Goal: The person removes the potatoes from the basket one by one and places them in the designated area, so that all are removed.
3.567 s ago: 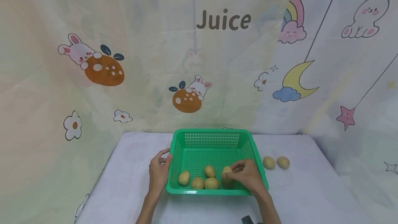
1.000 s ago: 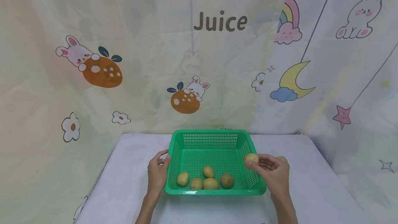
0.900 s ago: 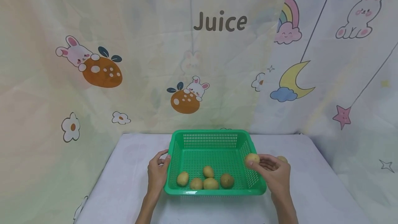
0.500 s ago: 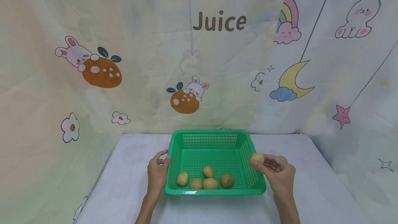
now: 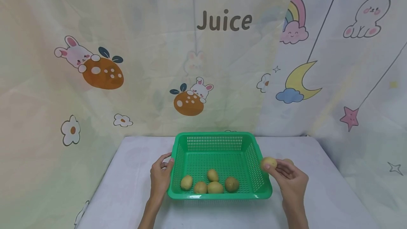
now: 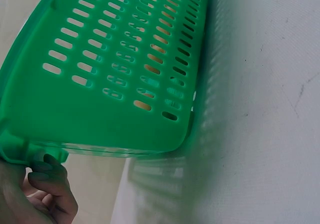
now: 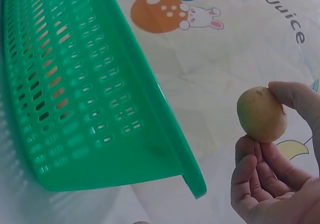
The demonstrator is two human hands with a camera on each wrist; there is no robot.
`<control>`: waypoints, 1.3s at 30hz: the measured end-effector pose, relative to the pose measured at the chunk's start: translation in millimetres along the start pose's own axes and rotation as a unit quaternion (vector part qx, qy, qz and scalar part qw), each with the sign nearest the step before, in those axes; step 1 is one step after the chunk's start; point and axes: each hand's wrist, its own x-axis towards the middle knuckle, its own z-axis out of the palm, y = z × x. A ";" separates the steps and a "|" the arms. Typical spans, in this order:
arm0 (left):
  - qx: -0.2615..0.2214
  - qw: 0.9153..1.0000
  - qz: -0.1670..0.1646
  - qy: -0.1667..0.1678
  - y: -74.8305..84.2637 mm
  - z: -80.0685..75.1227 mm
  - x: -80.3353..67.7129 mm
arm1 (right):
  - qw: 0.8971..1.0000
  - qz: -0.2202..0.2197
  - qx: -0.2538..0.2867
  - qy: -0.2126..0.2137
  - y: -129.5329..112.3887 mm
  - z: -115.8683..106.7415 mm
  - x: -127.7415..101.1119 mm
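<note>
White tablecloth [image 5: 133, 172] under everything. One spare potato [image 5: 289, 160] lies on it just behind the right-side grip, mostly hidden. Printed curtain [image 5: 143, 17] hangs well behind and above: "Juice" lettering [image 5: 224, 21], rabbit with orange [image 5: 190, 96], rainbow [image 5: 294, 18], moon [image 5: 297, 82], and a pink star [image 5: 349, 118] up right of the grip.

The green slotted plastic basket [image 5: 219, 151] looks smooth and slightly glossy, the small yellow-brown potato [image 7: 261, 114] matt-skinned, the white worktop [image 5: 133, 172] cloth-covered.
</note>
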 end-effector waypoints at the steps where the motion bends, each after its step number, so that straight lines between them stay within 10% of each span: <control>1: 0.000 1.000 0.001 0.000 0.2 -0.1 0.0 | 1.000 0.001 0.000 0.004 0.8 -0.3 0.2; 23: 0.013 1.000 -0.007 0.001 2.7 0.3 -1.0 | 0.993 0.045 0.083 0.077 14.4 -13.0 3.7; 39: 0.010 1.000 -0.003 0.002 1.1 0.7 0.2 | 0.994 0.068 0.031 0.085 24.3 -12.6 1.9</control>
